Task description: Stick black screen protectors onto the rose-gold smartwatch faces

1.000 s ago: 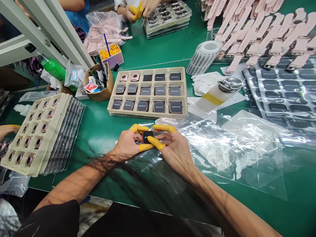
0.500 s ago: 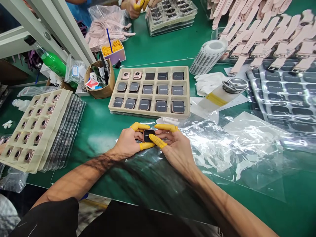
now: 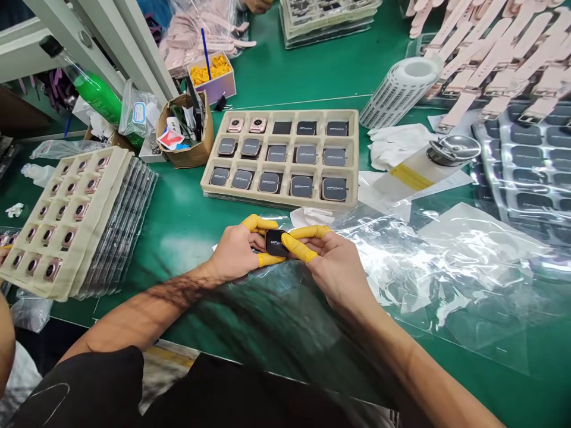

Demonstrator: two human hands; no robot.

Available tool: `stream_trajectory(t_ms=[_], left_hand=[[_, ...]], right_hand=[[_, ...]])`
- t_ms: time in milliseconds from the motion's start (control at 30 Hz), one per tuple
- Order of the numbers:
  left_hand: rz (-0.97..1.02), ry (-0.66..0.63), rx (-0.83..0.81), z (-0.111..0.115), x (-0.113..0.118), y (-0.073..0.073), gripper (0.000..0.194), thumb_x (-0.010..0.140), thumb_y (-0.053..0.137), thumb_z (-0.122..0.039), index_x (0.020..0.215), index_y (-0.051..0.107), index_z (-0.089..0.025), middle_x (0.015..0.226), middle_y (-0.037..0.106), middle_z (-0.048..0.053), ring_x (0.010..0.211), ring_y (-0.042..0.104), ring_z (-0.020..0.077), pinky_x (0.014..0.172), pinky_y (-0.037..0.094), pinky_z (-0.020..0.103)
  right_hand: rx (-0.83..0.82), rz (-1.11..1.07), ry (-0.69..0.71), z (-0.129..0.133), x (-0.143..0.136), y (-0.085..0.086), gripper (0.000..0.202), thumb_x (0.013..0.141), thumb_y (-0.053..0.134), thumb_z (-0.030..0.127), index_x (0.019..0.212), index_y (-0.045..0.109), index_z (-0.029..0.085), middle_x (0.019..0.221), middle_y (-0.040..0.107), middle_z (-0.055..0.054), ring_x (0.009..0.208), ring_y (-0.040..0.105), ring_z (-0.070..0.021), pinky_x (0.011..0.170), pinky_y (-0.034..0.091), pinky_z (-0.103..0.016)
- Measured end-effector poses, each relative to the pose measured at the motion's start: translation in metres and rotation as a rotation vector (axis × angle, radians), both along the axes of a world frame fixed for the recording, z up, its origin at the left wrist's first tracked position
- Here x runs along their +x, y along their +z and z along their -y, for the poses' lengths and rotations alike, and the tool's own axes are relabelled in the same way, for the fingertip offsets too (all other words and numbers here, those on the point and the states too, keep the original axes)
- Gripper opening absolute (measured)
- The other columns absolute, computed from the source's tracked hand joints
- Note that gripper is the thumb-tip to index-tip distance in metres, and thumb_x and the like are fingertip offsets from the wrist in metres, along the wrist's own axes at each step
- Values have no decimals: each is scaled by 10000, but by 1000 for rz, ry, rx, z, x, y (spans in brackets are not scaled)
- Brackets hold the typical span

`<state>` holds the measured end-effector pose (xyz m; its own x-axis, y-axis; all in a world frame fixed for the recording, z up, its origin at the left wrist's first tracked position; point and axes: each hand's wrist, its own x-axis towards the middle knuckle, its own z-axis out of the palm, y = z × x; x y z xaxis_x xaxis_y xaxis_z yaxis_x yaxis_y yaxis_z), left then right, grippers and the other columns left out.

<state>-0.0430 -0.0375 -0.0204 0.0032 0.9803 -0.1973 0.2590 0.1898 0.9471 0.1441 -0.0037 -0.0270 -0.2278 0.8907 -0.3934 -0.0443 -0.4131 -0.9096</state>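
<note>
A small square watch case (image 3: 275, 242) with a dark, lettered face is between my hands, above the front of the green table (image 3: 187, 220). My left hand (image 3: 243, 248) grips its left side, with yellow covers on thumb and index finger. My right hand (image 3: 323, 252), with yellow covers too, holds the right side, its thumb over the face's edge. Just beyond lies a beige compartment tray (image 3: 285, 203). Most of its compartments hold dark-faced squares; two pink cases sit at its back left, and the compartment beside them shows a flat dark surface.
A stack of trays (image 3: 96, 238) stands at left, near a carton (image 3: 190, 151) of odds and ends. Clear plastic film (image 3: 428, 267) spreads at right. Behind it are a capped cylinder (image 3: 414, 172), a label roll (image 3: 397, 95) and pink straps (image 3: 486, 59). Another person's hand (image 3: 259, 5) shows at the top.
The view has shifted slightly, so the tray looks nearer. The watch case is turned a little and shows more lettering. At the top, the other person's hands have mostly left the view.
</note>
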Motion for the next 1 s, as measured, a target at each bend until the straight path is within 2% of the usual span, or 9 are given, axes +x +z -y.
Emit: stream_trajectory(t_ms=[167, 333, 633, 833, 900, 1000], left_hand=[[-61, -7, -13, -2, 1, 6, 594, 607, 962, -298, 1131, 724, -154, 688, 741, -10, 682, 735, 167, 686, 551, 256], [-120, 1, -32, -3, 2, 9, 485, 615, 950, -311, 1029, 740, -169, 668, 733, -7, 666, 718, 168, 660, 534, 265], [-170, -31, -37, -1, 2, 9, 287, 664, 920, -311, 868, 750, -202, 689, 729, -17, 723, 727, 182, 759, 597, 297], [-161, -22, -33, -1, 1, 8, 400, 657, 928, -301, 996, 753, -181, 687, 732, -20, 703, 718, 173, 730, 577, 281], [-135, -29, -41, -1, 0, 8, 472, 654, 936, -310, 1065, 746, -175, 680, 728, -22, 695, 717, 169, 711, 567, 270], [-48, -62, -17, -3, -2, 6, 655, 574, 990, -340, 1149, 722, -175, 732, 733, -15, 710, 709, 160, 722, 570, 265]], right_hand=[[-7, 61, 6, 1, -1, 5, 520, 537, 989, 544, 877, 765, 219, 818, 774, -26, 778, 720, -200, 740, 597, -332], [-25, 90, -22, 1, -2, 9, 541, 505, 989, 551, 871, 765, 221, 812, 774, -20, 795, 723, -210, 764, 587, -352], [-3, 105, -31, 4, -3, 6, 512, 550, 967, 541, 883, 759, 213, 832, 776, -29, 812, 729, -219, 832, 593, -405], [18, 108, -28, 4, -5, 7, 517, 570, 962, 540, 897, 753, 199, 839, 761, -36, 813, 729, -206, 807, 606, -371], [49, 131, -33, 5, -6, 6, 509, 587, 953, 526, 918, 743, 202, 870, 750, -31, 776, 722, -186, 740, 603, -335], [94, 160, -31, 6, -7, 3, 556, 608, 937, 515, 1033, 721, 229, 1008, 734, -27, 696, 701, -153, 590, 560, -283]])
